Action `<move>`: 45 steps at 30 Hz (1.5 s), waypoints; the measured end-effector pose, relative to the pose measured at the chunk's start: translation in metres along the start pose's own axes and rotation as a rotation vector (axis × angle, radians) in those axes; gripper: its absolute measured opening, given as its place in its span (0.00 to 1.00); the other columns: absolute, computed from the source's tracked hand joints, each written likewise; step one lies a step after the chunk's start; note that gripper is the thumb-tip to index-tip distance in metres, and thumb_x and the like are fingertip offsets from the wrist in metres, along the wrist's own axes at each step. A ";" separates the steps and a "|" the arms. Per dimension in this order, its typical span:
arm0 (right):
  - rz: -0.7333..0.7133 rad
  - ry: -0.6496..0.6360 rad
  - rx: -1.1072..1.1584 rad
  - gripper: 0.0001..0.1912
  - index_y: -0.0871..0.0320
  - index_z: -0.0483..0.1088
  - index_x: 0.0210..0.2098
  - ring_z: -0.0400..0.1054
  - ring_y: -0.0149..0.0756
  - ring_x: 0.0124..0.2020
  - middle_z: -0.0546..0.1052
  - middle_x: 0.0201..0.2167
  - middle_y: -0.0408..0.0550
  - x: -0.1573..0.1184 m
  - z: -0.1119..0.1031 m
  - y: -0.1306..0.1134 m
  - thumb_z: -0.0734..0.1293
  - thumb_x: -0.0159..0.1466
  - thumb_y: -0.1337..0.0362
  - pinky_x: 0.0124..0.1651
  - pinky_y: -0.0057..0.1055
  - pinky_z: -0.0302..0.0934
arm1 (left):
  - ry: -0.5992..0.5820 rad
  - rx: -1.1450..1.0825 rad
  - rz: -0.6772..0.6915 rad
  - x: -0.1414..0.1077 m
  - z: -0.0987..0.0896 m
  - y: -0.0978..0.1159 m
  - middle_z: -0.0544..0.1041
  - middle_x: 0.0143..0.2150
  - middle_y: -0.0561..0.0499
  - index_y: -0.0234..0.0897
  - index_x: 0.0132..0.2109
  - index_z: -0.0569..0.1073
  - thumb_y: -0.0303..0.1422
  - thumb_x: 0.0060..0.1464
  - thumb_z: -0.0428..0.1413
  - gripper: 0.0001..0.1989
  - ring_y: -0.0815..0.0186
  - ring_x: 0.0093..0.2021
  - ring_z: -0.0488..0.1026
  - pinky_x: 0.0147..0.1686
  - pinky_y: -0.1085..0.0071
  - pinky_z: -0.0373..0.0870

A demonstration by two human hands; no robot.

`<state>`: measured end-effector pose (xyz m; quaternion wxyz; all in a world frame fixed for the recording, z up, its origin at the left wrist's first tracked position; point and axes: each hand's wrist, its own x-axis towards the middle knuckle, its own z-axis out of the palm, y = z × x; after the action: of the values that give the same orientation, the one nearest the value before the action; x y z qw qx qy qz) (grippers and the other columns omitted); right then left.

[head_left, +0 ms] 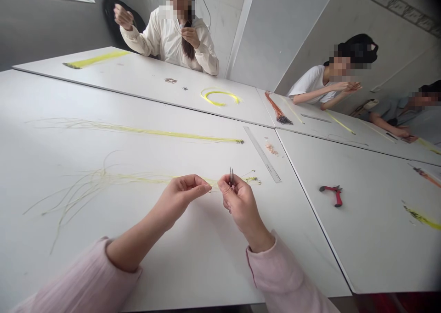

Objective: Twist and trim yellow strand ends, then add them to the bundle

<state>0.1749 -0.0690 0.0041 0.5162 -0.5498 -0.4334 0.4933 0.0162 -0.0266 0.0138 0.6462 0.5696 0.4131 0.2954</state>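
My left hand (pixel 186 191) is closed in a pinch, with a tiny thing at the fingertips too small to make out. Close to its right, my right hand (pixel 238 196) is closed around small metal snips (pixel 231 175), their pointed blades facing away from me. Behind both hands a loose bundle of pale yellow lines (pixel 138 179) lies on the table, its left ends spread out. At its right end sit several small dark hooks (pixel 254 180). Farther back, a straighter yellow line bundle (pixel 165 134) ends in a cluster of hooks (pixel 240 142).
A clear ruler (pixel 262 154) lies beside small orange-pink pieces (pixel 271 148). Red-handled pliers (pixel 333 195) rest on the right-hand white table (pixel 361 253). Across the tables sit a person in a cream jacket (pixel 168 37) and others, near a yellow coil (pixel 220 97) and an orange bundle (pixel 275 106).
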 end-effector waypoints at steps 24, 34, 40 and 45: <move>0.270 -0.239 0.312 0.17 0.59 0.67 0.29 0.47 0.21 0.16 0.58 0.23 0.39 -0.006 0.018 0.014 0.60 0.63 0.51 0.18 0.24 0.39 | 0.030 -0.190 -0.020 0.006 -0.002 -0.008 0.76 0.27 0.53 0.38 0.24 0.68 0.28 0.49 0.56 0.07 0.65 0.38 0.74 0.43 0.66 0.68; 0.280 -0.272 0.293 0.17 0.60 0.67 0.29 0.47 0.20 0.17 0.58 0.24 0.39 -0.004 0.015 0.016 0.59 0.64 0.52 0.19 0.25 0.38 | 0.007 -0.169 -0.010 0.006 -0.003 -0.008 0.77 0.29 0.52 0.37 0.24 0.67 0.26 0.49 0.54 0.08 0.65 0.36 0.74 0.41 0.67 0.68; 0.300 -0.295 0.304 0.16 0.60 0.68 0.31 0.48 0.20 0.17 0.60 0.25 0.40 -0.004 0.013 0.015 0.59 0.65 0.53 0.19 0.25 0.37 | 0.000 -0.173 -0.015 0.006 -0.005 -0.007 0.77 0.30 0.52 0.37 0.25 0.67 0.26 0.49 0.54 0.07 0.65 0.36 0.74 0.40 0.67 0.68; 0.297 -0.293 0.263 0.17 0.60 0.68 0.31 0.46 0.19 0.16 0.58 0.24 0.39 -0.003 0.012 0.014 0.59 0.65 0.53 0.18 0.25 0.36 | -0.006 -0.144 -0.003 0.006 -0.005 -0.010 0.75 0.27 0.54 0.37 0.24 0.67 0.26 0.49 0.53 0.07 0.65 0.34 0.74 0.39 0.66 0.68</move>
<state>0.1623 -0.0720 -0.0094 0.4370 -0.4581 -0.3500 0.6904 0.0136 -0.0206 0.0033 0.6869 0.5221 0.3898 0.3218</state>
